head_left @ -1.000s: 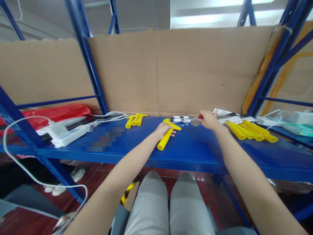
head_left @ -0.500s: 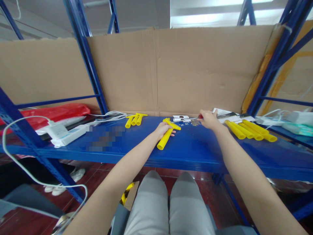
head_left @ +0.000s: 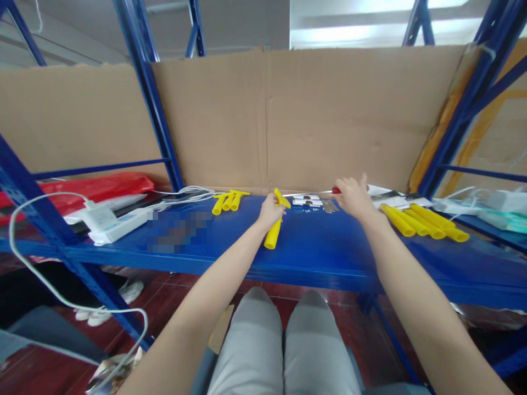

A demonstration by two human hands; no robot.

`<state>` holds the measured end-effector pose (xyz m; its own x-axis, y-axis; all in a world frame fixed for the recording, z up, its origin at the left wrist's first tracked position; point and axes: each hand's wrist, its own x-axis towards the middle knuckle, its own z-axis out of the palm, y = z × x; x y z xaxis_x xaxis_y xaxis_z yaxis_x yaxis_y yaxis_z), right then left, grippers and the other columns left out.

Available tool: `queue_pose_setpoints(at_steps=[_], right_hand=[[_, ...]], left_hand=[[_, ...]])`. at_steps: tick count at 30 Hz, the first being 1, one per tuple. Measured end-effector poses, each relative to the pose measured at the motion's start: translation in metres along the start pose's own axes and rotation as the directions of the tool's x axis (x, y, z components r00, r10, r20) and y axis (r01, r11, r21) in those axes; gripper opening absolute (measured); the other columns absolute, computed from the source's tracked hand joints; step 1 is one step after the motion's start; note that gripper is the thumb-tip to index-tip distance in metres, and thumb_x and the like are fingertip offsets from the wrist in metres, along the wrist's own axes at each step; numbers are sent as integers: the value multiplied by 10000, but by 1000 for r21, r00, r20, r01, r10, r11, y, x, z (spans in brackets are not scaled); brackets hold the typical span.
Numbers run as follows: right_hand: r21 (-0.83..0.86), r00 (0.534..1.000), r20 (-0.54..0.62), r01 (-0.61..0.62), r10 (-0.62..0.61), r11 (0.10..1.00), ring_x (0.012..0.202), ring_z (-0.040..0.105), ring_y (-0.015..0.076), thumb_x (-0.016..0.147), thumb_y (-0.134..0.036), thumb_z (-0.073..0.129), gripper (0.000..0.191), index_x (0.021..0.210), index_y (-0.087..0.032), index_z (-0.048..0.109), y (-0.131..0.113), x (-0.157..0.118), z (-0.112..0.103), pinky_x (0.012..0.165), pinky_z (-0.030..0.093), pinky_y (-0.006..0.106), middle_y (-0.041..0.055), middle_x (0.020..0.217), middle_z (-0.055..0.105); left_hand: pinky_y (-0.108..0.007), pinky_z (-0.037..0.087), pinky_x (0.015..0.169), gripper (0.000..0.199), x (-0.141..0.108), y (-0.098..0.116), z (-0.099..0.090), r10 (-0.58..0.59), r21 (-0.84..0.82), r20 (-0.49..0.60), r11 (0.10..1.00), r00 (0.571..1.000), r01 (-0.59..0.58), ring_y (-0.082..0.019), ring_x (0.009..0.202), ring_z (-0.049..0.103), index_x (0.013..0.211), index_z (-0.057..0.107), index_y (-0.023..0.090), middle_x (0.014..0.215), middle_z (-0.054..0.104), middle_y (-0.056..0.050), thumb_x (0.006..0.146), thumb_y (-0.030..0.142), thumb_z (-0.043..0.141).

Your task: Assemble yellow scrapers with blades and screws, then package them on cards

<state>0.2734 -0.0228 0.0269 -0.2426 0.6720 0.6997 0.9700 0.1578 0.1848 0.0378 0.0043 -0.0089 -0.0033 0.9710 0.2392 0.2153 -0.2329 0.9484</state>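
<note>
My left hand (head_left: 269,213) is closed around a yellow T-shaped plastic handle (head_left: 272,235), its round tube end pointing down toward me and its crosspiece turned upright. My right hand (head_left: 352,195) grips a screwdriver (head_left: 336,190) by its red handle. The thin shaft runs left toward the crosspiece; whether the tip touches is too small to tell. Under the shaft lie small white cards (head_left: 307,200) with dark round marks, some tiny bits (head_left: 309,209) and thin metal blades (head_left: 330,206).
Several yellow tubes (head_left: 428,222) lie at the right, and three T-shaped yellow handles (head_left: 227,201) at the left. A white power strip (head_left: 119,226) with cables sits farther left. Cardboard (head_left: 329,120) walls the back of the blue shelf (head_left: 313,263). A patch at left is pixelated.
The yellow handle has turned in my left hand, so its crosspiece stands more upright. The screwdriver has levelled out, its shaft now reaching left to the crosspiece.
</note>
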Motion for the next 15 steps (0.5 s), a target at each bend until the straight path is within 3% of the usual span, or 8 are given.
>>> queue_pose_setpoints(at_steps=[3,6,10,15], right_hand=[[27,996,-17,83,-82,996,943,559,301,894,-316,492,162,928,-198,598,-4,1,-6,948,337,492,130,931,663],[61,996,4,90,-90,994,895,584,284,904,-375,495,210,945,-205,612,-10,0,-11,774,397,376,132,932,679],[78,998,42,39,-43,996,864,616,269,925,-404,462,246,978,-214,610,-18,-2,-14,636,366,317,123,955,701],[112,999,49,17,-22,994,846,639,271,919,-420,464,269,1041,-209,578,-22,-3,-11,623,366,306,116,949,711]], left_hand=[[-251,518,690,309,4,1,-9,113,98,-103,990,988,-103,-186,854,685,1046,536,180,1118,651,-96,782,34,601],[-284,495,840,334,6,5,-17,214,196,-198,965,957,-176,-235,1067,636,1058,546,199,1115,662,-102,778,29,613],[-330,439,963,392,5,9,-25,287,338,-172,916,942,-217,-242,1198,563,1183,509,225,1189,650,-110,835,56,571],[-336,408,1000,365,4,10,-30,360,335,-177,897,916,-288,-241,1196,560,1193,503,199,1246,624,-121,853,70,543]])
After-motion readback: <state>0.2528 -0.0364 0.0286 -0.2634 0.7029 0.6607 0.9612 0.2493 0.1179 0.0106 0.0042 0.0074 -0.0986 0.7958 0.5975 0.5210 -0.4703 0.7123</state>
